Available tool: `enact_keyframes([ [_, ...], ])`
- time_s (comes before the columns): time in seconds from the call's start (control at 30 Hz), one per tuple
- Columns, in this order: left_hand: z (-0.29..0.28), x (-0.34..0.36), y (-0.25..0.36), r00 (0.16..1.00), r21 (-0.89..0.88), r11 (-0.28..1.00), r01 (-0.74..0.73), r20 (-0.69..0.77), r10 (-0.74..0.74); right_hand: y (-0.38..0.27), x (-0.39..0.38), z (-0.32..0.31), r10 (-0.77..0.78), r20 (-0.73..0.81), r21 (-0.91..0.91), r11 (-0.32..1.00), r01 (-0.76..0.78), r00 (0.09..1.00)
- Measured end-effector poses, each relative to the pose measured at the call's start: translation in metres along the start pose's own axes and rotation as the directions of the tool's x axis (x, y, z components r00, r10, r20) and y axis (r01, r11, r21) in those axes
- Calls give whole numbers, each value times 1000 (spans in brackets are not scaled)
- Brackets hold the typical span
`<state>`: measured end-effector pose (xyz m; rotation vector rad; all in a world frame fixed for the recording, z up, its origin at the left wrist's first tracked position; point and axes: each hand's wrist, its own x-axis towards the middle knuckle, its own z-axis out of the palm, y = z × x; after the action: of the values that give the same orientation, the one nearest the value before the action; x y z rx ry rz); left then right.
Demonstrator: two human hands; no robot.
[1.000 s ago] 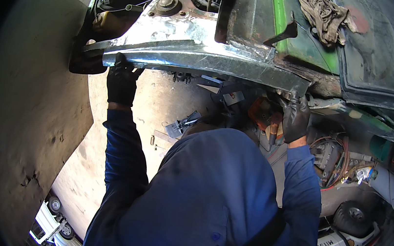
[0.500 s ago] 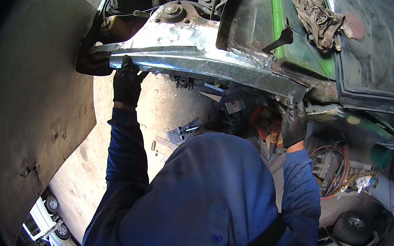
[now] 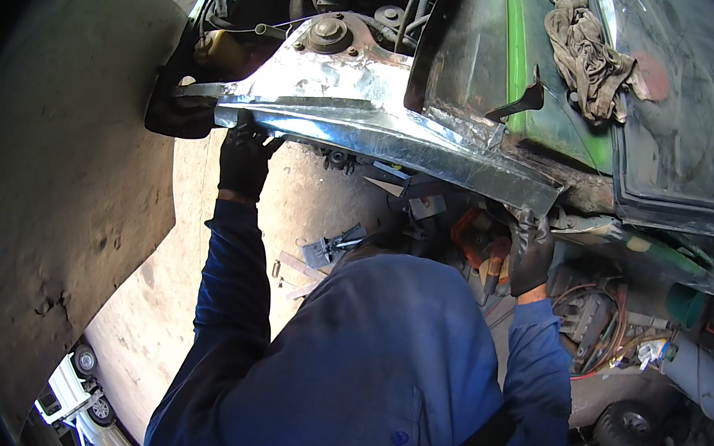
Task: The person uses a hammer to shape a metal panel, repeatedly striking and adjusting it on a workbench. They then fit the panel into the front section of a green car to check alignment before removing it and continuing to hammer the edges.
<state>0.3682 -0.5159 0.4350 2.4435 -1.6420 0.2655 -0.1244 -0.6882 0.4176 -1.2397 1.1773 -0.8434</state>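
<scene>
A long bent strip of shiny sheet metal (image 3: 384, 144) lies along the side edge of a car's stripped inner wing (image 3: 313, 73), below the engine bay. My left hand (image 3: 244, 160) in a black glove holds the strip's left end, fingers curled on its lower edge with the thumb out to the right. My right hand (image 3: 530, 255), also gloved, grips beneath the strip's right end, where the strip meets rusty bodywork beside the green panel (image 3: 584, 148). My right fingertips are partly in shadow.
A crumpled rag (image 3: 579, 50) lies near the windscreen. A large dented sheet (image 3: 67, 187) fills the left. Below are metal pieces (image 3: 327, 248), an orange tool (image 3: 490, 266), engine parts with hoses (image 3: 591, 314) and a grey cylinder (image 3: 695, 372). White vehicles (image 3: 77, 398) sit at the lower edges.
The car, strip and both hands appear somewhat lower and further right in the picture, the strip's right end lowest. Both hands remain on the strip.
</scene>
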Motion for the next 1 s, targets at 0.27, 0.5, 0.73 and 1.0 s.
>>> enact_keyframes([
  [0.27,16,0,-11,990,-149,984,-101,-116,84,1,-1,-3,-13,-24,-60,998,11,1000],
  [0.5,17,4,-1,927,-925,362,114,-32,-374,-5,-1,0,-21,-31,-96,995,18,999],
  [0.73,15,2,4,857,-908,-366,203,346,-382,-7,-1,1,-43,-42,-132,991,37,998],
  [1.0,12,-3,0,910,-958,118,261,203,-361,-9,4,4,-18,-67,-103,995,11,998],
])
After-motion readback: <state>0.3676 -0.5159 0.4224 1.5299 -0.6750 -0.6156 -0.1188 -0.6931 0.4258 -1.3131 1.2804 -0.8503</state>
